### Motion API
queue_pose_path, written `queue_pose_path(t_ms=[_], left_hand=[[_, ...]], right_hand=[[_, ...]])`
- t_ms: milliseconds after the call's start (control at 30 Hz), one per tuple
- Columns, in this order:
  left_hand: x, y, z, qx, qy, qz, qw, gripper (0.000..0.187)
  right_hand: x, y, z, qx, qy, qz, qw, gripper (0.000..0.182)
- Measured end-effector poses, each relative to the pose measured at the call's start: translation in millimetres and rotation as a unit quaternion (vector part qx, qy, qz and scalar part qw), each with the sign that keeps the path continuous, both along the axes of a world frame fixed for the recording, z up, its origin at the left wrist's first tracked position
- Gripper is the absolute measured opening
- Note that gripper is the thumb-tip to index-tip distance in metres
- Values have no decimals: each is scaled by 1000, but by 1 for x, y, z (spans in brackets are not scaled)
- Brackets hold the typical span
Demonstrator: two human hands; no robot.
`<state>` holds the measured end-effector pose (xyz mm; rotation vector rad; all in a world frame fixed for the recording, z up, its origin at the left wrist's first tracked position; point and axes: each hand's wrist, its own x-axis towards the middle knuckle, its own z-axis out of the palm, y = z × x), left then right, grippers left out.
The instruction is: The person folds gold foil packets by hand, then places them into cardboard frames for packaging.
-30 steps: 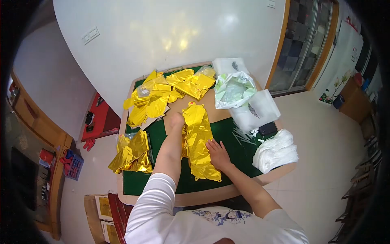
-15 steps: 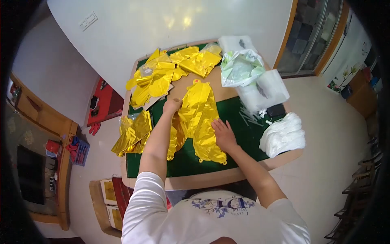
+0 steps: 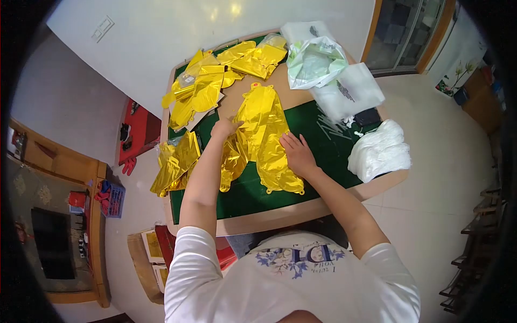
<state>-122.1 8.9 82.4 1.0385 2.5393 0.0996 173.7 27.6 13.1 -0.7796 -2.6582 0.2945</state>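
A long gold foil balloon (image 3: pixel 264 134) lies flat on the green mat (image 3: pixel 323 156) in the middle of the table. My left hand (image 3: pixel 225 129) grips the balloon's left edge, where the foil bunches and folds toward me. My right hand (image 3: pixel 297 153) rests flat, fingers spread, on the balloon's right side and presses it onto the mat. More gold foil balloons (image 3: pixel 204 91) are piled at the far left of the table, and another gold heap (image 3: pixel 175 167) hangs over the left edge.
White and green plastic bags (image 3: pixel 318 56) lie at the far right, with a stack of white bags (image 3: pixel 379 151) near the right edge. A dark small object (image 3: pixel 368 116) sits between them. The wooden table rim (image 3: pixel 301 207) is close to my body.
My left hand has pulled back toward me along the balloon's left edge, gathering foil. My right hand has stayed pressed on the balloon. The view has shifted, so the table appears higher.
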Motion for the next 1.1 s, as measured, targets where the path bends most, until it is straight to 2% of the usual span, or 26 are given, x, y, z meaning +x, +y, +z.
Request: queue_pose_path(t_ms=[67,100,167,233,300,367,433,467,533,600,633,733,800,833,900,1033,1100], left_hand=[[0,3,10,-29,-79,90,992,68],[-2,6,3,-27,-77,89,993,68],[-6,10,-22,22,15,23,999,65],[12,12,-14,38,16,-2,999,62],[24,19,-12,-14,42,5,999,61],[25,21,-6,-12,34,1,999,62],[6,20,-7,2,-55,9,998,67],[-1,10,-5,1,-53,10,999,67],[-6,-23,19,91,-171,-21,981,66],[-44,-40,10,-87,-274,22,958,60],[-38,-60,22,-67,-301,16,951,50],[-33,-81,39,-95,-282,-34,954,40],[-23,-85,50,-20,-318,-22,948,30],[-20,-83,50,-23,-321,-19,947,30],[-9,-73,52,35,-388,-89,917,25],[41,-54,57,95,-412,-93,902,21],[53,-46,39,187,-508,-84,836,17]], right_hand=[[-1,2,2,6,2,0,1000,47],[-1,2,4,-8,-13,0,1000,47],[-1,1,6,-21,-25,-2,999,47],[0,1,5,-16,-23,1,1000,47],[0,1,5,-13,-24,2,1000,47],[1,1,5,-10,-26,3,1000,47],[1,1,5,-8,-23,6,1000,48],[1,1,5,-8,-22,6,1000,48],[0,2,4,-21,-30,1,999,48],[0,2,4,-25,-24,1,999,48],[1,2,5,-26,-22,2,999,48],[0,2,5,-25,-27,1,999,47],[0,2,3,-15,-16,-1,1000,46],[0,2,2,0,-3,-2,1000,45],[-1,1,1,-2,-2,-2,1000,46],[-1,1,2,-7,0,-4,1000,47],[0,1,2,-4,-1,-1,1000,47]])
